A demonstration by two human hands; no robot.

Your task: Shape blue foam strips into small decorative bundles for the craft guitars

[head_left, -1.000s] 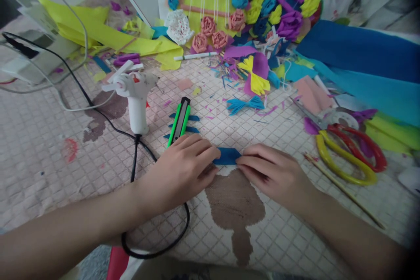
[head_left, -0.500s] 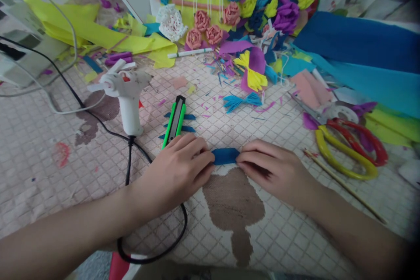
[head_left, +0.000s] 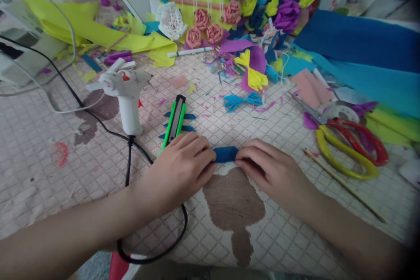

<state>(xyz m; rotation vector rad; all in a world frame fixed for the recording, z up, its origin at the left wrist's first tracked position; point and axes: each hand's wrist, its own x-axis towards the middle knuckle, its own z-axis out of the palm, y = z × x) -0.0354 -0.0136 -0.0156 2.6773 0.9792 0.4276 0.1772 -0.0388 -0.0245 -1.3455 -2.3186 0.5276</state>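
A small folded strip of dark blue crepe paper point(head_left: 226, 154) is stretched flat between my two hands, just above or on the tablecloth. My left hand point(head_left: 187, 162) pinches its left end, thumb and fingers pressed together. The right end is pinched by the fingertips of my right hand point(head_left: 272, 168). Just beyond my left hand lies a green box cutter point(head_left: 176, 118), its lower end hidden by the fingers. Several dark blue paper strips point(head_left: 187, 128) lie under the cutter. Two pinched paper bows, one blue point(head_left: 243, 101) and one yellow point(head_left: 252, 71), rest farther back.
A white glue gun point(head_left: 127, 96) stands at left, its black cord point(head_left: 185, 227) looping beneath my left forearm. Scissors point(head_left: 348, 148) and a thin wooden stick point(head_left: 344, 186) lie at right. Paper roses point(head_left: 201, 19), scraps and blue crepe sheets point(head_left: 361, 43) fill the back.
Both hands keep hold of the blue paper strip. Its exposed part looks slightly shorter, with the right fingertips a touch closer to the left ones. Everything else stays in place.
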